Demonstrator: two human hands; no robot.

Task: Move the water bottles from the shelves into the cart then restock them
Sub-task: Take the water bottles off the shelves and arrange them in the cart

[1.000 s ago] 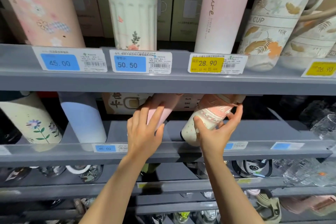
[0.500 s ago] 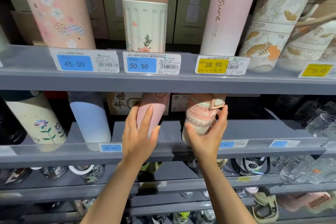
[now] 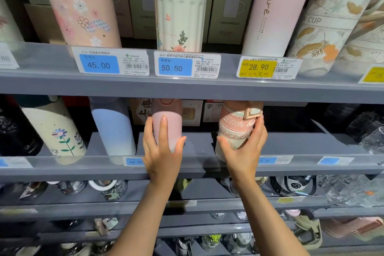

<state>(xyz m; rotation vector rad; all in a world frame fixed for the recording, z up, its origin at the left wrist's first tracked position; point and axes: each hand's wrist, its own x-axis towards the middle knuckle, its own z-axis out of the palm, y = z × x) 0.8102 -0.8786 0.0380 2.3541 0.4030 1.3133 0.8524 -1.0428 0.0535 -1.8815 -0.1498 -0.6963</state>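
Note:
On the second grey shelf point(image 3: 291, 168), my left hand point(image 3: 161, 151) wraps a plain pink bottle point(image 3: 169, 125) that stands nearly upright, its top hidden behind the shelf above. My right hand point(image 3: 243, 149) grips a pink and cream patterned bottle point(image 3: 234, 129) with "Little" lettering and a clasp lid, also close to upright. Both bottle bases sit behind the shelf's front lip.
A blue gradient bottle point(image 3: 113, 129) and a cream flower bottle point(image 3: 55, 131) stand left of my hands. The upper shelf point(image 3: 187, 87) carries tall pink, ribbed and leaf-patterned bottles with price tags. Glassware point(image 3: 367, 133) sits at the right; lower shelves hold jars and cups.
Both bottles have tipped from leaning toward me to nearly upright on the shelf. My hands moved with them, and the view shifted closer and slightly left.

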